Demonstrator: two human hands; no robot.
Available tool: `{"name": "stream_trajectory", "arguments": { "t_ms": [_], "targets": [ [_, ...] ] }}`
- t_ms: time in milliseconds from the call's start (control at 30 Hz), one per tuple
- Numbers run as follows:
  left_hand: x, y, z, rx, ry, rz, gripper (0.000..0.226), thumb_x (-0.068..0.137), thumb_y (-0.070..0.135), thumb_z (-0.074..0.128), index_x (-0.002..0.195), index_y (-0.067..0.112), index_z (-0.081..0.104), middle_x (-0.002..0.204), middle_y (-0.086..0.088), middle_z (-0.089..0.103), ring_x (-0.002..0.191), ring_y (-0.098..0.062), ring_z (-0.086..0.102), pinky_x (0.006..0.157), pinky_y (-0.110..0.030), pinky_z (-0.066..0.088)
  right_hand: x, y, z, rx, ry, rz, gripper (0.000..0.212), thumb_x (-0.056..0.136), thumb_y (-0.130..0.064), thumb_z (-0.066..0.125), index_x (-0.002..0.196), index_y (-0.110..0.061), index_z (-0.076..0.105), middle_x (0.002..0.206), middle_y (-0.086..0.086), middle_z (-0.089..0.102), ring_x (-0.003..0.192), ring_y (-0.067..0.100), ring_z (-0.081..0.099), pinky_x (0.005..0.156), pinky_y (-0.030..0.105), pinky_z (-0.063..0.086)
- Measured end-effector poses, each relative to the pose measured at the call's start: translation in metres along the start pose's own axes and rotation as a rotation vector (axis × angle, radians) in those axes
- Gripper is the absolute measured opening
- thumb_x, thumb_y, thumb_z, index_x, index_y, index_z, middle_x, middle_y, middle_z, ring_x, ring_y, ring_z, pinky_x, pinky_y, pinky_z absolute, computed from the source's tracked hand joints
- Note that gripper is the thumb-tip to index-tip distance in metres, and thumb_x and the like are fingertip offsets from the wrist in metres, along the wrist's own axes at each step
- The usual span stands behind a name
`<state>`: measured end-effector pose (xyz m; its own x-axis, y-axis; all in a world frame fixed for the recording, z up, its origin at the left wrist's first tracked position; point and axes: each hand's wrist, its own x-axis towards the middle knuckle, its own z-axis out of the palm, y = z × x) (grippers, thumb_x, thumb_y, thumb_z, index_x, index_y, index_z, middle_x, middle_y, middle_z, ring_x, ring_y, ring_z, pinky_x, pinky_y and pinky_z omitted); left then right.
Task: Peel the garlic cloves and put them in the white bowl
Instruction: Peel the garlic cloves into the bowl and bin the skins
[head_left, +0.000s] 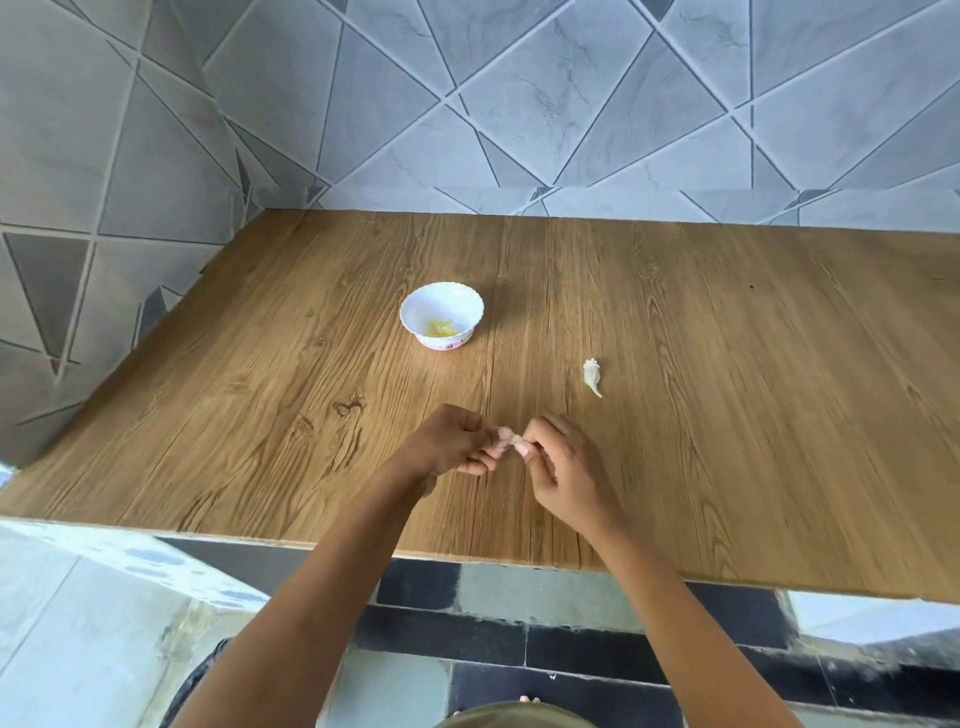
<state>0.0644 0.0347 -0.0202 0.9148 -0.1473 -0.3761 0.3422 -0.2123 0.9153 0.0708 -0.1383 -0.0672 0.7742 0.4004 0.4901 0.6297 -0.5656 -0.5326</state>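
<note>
A small pale garlic clove (514, 439) is pinched between the fingertips of both hands, just above the wooden table. My left hand (449, 441) grips its left side and my right hand (563, 467) grips its right side; most of the clove is hidden by fingers. The white bowl (441, 316) with a scalloped rim stands farther back, left of centre, with yellowish peeled cloves (440, 327) in its bottom. One more unpeeled white clove (592, 376) lies on the table to the right of my hands.
The wooden table (727, 415) runs to a tiled wall at the back and left. Its front edge is close below my wrists, with tiled floor beneath.
</note>
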Motion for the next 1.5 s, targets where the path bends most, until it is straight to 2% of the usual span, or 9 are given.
{"name": "stream_trajectory", "arguments": {
  "t_ms": [167, 300, 467, 733, 933, 1100, 1233, 1367, 1500],
  "targets": [
    [0.000, -0.007, 0.000, 0.042, 0.064, 0.237, 0.005, 0.083, 0.010, 0.070, 0.083, 0.005, 0.069, 0.071, -0.002, 0.065, 0.067, -0.011, 0.058, 0.064, -0.020, 0.049, 0.005, -0.017, -0.015, 0.682, -0.228, 0.636, 0.016, 0.093, -0.011, 0.057, 0.080, -0.007, 0.063, 0.067, -0.006, 0.061, 0.056, -0.001, 0.053, 0.054, 0.014, 0.042],
    [-0.001, -0.013, -0.001, 0.036, 0.060, 0.364, 0.009, 0.078, 0.016, 0.072, 0.083, 0.009, 0.070, 0.079, -0.002, 0.069, 0.076, -0.015, 0.063, 0.074, -0.026, 0.053, 0.010, -0.019, -0.018, 1.094, -0.244, 0.906, 0.020, 0.094, -0.008, 0.054, 0.078, -0.004, 0.065, 0.063, 0.001, 0.059, 0.054, 0.007, 0.052, 0.051, 0.016, 0.042],
    [-0.001, -0.019, 0.001, 0.028, 0.081, 0.367, 0.007, 0.079, 0.005, 0.072, 0.085, 0.008, 0.070, 0.079, 0.000, 0.071, 0.078, -0.014, 0.066, 0.075, -0.025, 0.053, 0.007, -0.021, -0.014, 0.779, -0.196, 0.805, 0.012, 0.092, -0.011, 0.059, 0.084, -0.010, 0.068, 0.073, 0.001, 0.067, 0.062, 0.004, 0.061, 0.061, 0.016, 0.051],
    [0.002, -0.016, -0.007, 0.214, 0.135, 0.409, 0.019, 0.079, 0.002, 0.073, 0.081, 0.021, 0.073, 0.080, -0.004, 0.072, 0.079, -0.030, 0.068, 0.082, -0.048, 0.055, 0.012, -0.026, -0.018, 0.911, -0.101, 0.925, 0.004, 0.084, -0.006, 0.068, 0.084, -0.007, 0.072, 0.078, 0.007, 0.073, 0.068, 0.011, 0.067, 0.062, 0.018, 0.055],
    [0.003, -0.019, 0.001, 0.177, 0.191, 0.319, 0.010, 0.078, 0.002, 0.074, 0.084, 0.011, 0.073, 0.078, -0.009, 0.073, 0.075, -0.027, 0.070, 0.077, -0.044, 0.059, 0.009, -0.026, -0.008, 0.393, -0.025, 0.648, 0.010, 0.079, -0.008, 0.068, 0.074, -0.015, 0.072, 0.068, 0.004, 0.071, 0.062, 0.021, 0.067, 0.060, 0.033, 0.056],
    [0.000, -0.023, 0.008, 0.335, 0.270, 0.423, 0.014, 0.078, -0.002, 0.073, 0.082, 0.011, 0.073, 0.076, 0.002, 0.072, 0.072, -0.012, 0.069, 0.075, -0.031, 0.058, 0.010, -0.028, -0.003, 0.066, -0.065, 0.531, 0.008, 0.076, -0.017, 0.071, 0.071, -0.012, 0.075, 0.061, 0.000, 0.068, 0.046, 0.008, 0.051, 0.043, 0.017, 0.033],
    [0.000, -0.028, 0.009, 0.252, 0.263, 0.435, 0.010, 0.078, 0.000, 0.073, 0.084, 0.009, 0.073, 0.081, -0.002, 0.073, 0.077, -0.018, 0.069, 0.076, -0.034, 0.058, 0.015, -0.030, -0.013, 0.355, -0.119, 0.728, 0.012, 0.081, -0.010, 0.068, 0.069, -0.008, 0.069, 0.063, 0.003, 0.069, 0.054, 0.014, 0.062, 0.049, 0.022, 0.049],
    [-0.002, -0.030, 0.013, -0.010, 0.251, 0.337, 0.012, 0.079, -0.001, 0.071, 0.083, 0.010, 0.071, 0.084, -0.011, 0.071, 0.080, -0.025, 0.067, 0.078, -0.036, 0.058, 0.018, -0.036, -0.019, 0.726, -0.085, 0.994, 0.015, 0.086, -0.003, 0.061, 0.072, -0.003, 0.067, 0.062, 0.005, 0.067, 0.046, 0.006, 0.056, 0.044, 0.014, 0.044],
    [-0.005, -0.030, 0.017, -0.160, 0.255, 0.297, 0.009, 0.079, -0.003, 0.070, 0.085, 0.004, 0.070, 0.082, -0.013, 0.070, 0.075, -0.021, 0.065, 0.071, -0.027, 0.057, 0.013, -0.035, -0.017, 0.779, -0.006, 0.989, 0.017, 0.088, -0.004, 0.060, 0.073, -0.003, 0.067, 0.063, 0.006, 0.066, 0.047, 0.005, 0.056, 0.045, 0.014, 0.045]
  ]
}}
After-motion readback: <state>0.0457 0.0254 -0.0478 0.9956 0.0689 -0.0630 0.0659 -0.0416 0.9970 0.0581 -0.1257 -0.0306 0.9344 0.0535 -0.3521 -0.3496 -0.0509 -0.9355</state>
